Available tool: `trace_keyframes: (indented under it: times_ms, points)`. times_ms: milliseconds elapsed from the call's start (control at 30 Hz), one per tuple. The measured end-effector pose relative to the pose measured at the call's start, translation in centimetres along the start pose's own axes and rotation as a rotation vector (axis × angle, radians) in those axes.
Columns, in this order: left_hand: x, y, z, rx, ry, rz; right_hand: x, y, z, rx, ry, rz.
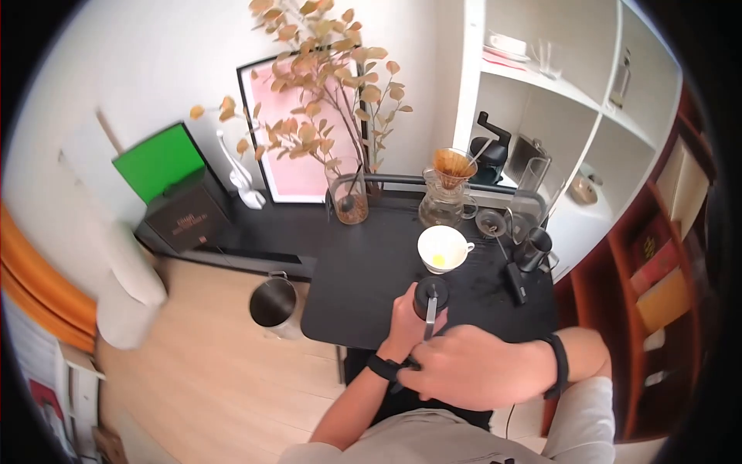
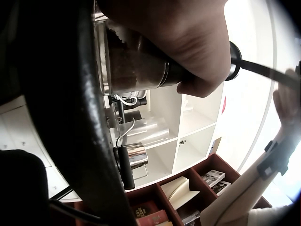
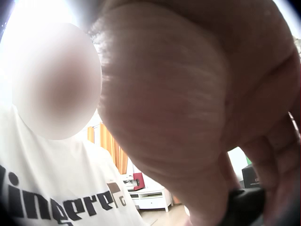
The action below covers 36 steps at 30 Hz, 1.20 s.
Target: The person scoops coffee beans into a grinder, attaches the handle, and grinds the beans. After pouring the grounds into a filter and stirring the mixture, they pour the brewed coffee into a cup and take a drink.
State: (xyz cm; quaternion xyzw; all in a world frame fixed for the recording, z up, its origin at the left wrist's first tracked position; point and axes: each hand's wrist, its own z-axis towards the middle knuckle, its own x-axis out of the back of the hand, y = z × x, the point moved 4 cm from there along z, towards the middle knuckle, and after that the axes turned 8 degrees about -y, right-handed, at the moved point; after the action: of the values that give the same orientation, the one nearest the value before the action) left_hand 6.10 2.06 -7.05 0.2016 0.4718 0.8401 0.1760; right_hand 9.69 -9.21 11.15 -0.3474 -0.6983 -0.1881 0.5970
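Note:
My left hand [image 1: 403, 329] grips a hand grinder [image 1: 431, 291] with a black top, over the front part of the black table. In the left wrist view, the left hand [image 2: 193, 44] wraps the grinder's dark section, beside a clear chamber [image 2: 134, 61] holding dark grounds. A metal crank arm [image 1: 430, 315] runs from the top towards my right hand [image 1: 464, 367], whose fingers curl at its far end. The right wrist view has a black knob [image 3: 243, 206] between the fingers of the right hand [image 3: 178, 94]. Behind the grinder sits a white cup [image 1: 437, 241] with something yellow inside.
Towards the table's back stand a glass server [image 1: 440, 209] with an orange-brown dripper [image 1: 454, 164] and a vase [image 1: 349, 203] of branches. A dark pitcher [image 1: 533, 249] and a black-handled tool [image 1: 516, 284] lie right. A metal bin [image 1: 287, 313] is on the floor left.

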Motion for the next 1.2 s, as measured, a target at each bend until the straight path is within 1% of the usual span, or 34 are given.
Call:
trace_keyframes:
  times_ms: [33, 67, 100, 167, 200, 233, 267, 300, 367, 400, 433, 467, 500, 533, 567, 600, 633, 700, 733, 767, 833, 900, 967, 1000, 1033, 1100, 1133, 1167, 1200]
  points:
    - [-0.1, -0.2, -0.7, 0.103, 0.054, -0.077, -0.9, 0.5, 1.9, 0.064, 0.116, -0.034]
    - [-0.5, -1.2, -1.7, 0.327, 0.016, -0.030, -1.0, 1.0, 3.7, 0.070, 0.148, -0.078]
    - [-0.8, -2.3, -2.0, 0.294, -0.014, 0.000, -0.5, 1.7, 5.4, 0.069, 0.177, -0.136]
    - [-1.5, -7.3, -2.9, 0.226, 0.051, -0.202, 1.4, 3.9, 8.4, 0.025, 0.108, 0.039]
    - [-1.8, -9.6, -3.1, 0.204, 0.079, -0.313, 2.5, 5.1, 9.3, 0.010, 0.082, 0.066]
    - [-1.8, -10.5, -2.7, 0.188, 0.106, -0.427, 3.4, 6.3, 10.1, -0.005, 0.054, 0.097]
    - [-0.2, -6.7, -1.4, 0.001, -0.105, 0.099, 4.1, 7.4, 10.8, -0.018, 0.060, 0.073]
    - [-0.7, -7.7, -1.1, -0.048, -0.018, -0.068, 4.2, 8.9, 11.5, -0.055, 0.074, 0.054]
    - [-0.4, -2.4, 0.1, -0.068, -0.114, -0.049, 4.5, 12.1, 11.8, -0.144, 0.093, -0.008]
    - [-0.3, -3.0, -0.1, -0.066, -0.108, -0.048, 4.3, 13.9, 11.6, -0.206, 0.145, -0.060]
    - [-0.4, -4.5, -0.2, -0.009, -0.095, -0.079, 4.1, 15.6, 10.7, -0.261, 0.189, -0.115]
    - [-0.5, -5.5, -0.3, 0.046, -0.072, -0.117, 3.8, 17.2, 9.4, -0.356, 0.169, -0.116]
    - [-0.4, -5.2, -0.2, 0.051, -0.040, -0.134, 3.4, 18.8, 7.8, -0.449, 0.140, -0.120]
    - [-0.2, -4.1, 0.2, -0.031, -0.042, -0.039, 3.7, 19.1, 5.1, -0.569, 0.104, -0.112]
    - [-0.2, -3.2, 0.4, -0.104, -0.041, 0.052, 3.1, 19.7, 2.4, -0.598, 0.099, -0.092]
    - [-0.1, -2.3, 0.4, -0.083, -0.040, 0.072, 2.6, 19.9, -0.2, -0.688, 0.020, -0.079]
    - [0.1, -1.4, 0.6, -0.095, -0.028, 0.045, 2.3, 19.4, -2.4, -0.792, -0.109, -0.002]
    - [0.5, 0.2, 0.9, -0.108, -0.015, 0.019, 2.1, 16.3, -6.8, -0.735, -0.196, 0.010]
    - [0.5, 0.2, 0.9, -0.107, -0.008, 0.040, 1.8, 14.2, -8.1, -0.663, -0.248, 0.079]
    - [0.3, 0.0, 1.1, -0.086, 0.016, 0.027, 1.4, 12.1, -8.9, -0.595, -0.279, 0.157]
    - [0.2, -0.1, 1.0, -0.127, -0.011, -0.004, 1.0, 7.2, -8.1, -0.448, -0.362, 0.232]
    - [0.2, -0.4, 0.6, -0.119, -0.051, 0.017, 0.4, 3.4, -6.0, -0.203, -0.170, 0.206]
    - [0.3, -0.1, 0.8, -0.114, -0.023, 0.018, 0.2, 1.1, -2.8, -0.094, -0.114, 0.190]
    - [0.3, 0.0, 0.7, -0.037, -0.066, -0.004, 0.2, 0.7, -1.3, -0.029, -0.010, 0.183]
    - [0.3, 1.1, 0.5, -0.041, -0.093, 0.017, 0.0, 0.7, 0.4, 0.035, 0.096, 0.175]
    - [0.3, 1.8, -0.1, 0.252, -0.084, 0.029, -0.4, 1.6, 3.7, 0.088, 0.309, -0.044]
    - [0.0, 0.0, -0.9, 0.287, -0.142, -0.131, -0.2, 2.4, 5.6, 0.065, 0.281, -0.006]
    - [-1.4, -4.3, -1.3, 0.282, -0.168, -0.108, 0.3, 3.4, 7.3, 0.041, 0.252, 0.030]
    - [-3.5, -10.0, -1.3, 0.292, -0.202, 0.322, 1.1, 4.6, 8.8, 0.012, 0.251, 0.012]
